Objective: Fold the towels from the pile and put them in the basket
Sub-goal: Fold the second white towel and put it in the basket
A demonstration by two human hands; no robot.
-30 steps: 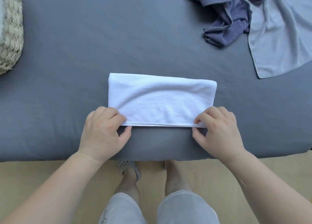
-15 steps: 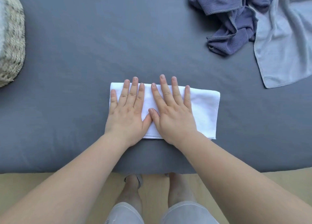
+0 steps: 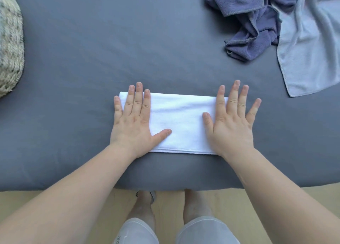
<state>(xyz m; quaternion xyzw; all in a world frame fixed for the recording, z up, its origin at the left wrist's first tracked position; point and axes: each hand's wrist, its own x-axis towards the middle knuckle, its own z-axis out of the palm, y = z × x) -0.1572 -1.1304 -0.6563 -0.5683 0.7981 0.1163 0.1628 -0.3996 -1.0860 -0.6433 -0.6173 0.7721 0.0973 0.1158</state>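
**Folded band lies crosswise, one flat hand on each end**

The grey-covered surface [image 3: 92, 60] fills most of the view, and its near edge runs left to right just in front of the person's legs. The pile sits at the far right: a crumpled purple towel [image 3: 248, 23] touching a pale grey towel [image 3: 309, 50] that runs out of frame. The woven basket [image 3: 9, 41] is at the far left edge, well apart from everything else.

The white towel [image 3: 180, 122] lies in the middle, near the front edge. It is already folded into a narrow band whose long axis runs left to right, parallel to that edge.

The left hand [image 3: 132, 126] lies palm down over the band's left end and the right hand [image 3: 231, 126] over its right end. On both, the fingers are straight and gripping nothing, and the fingertips reach past the band's far edge onto the grey cover.

The next fold probably goes across the long axis, one end carried over onto the other. Either hand is placed for that, but the basket is on the left hand's side, so the finished bundle would travel leftward
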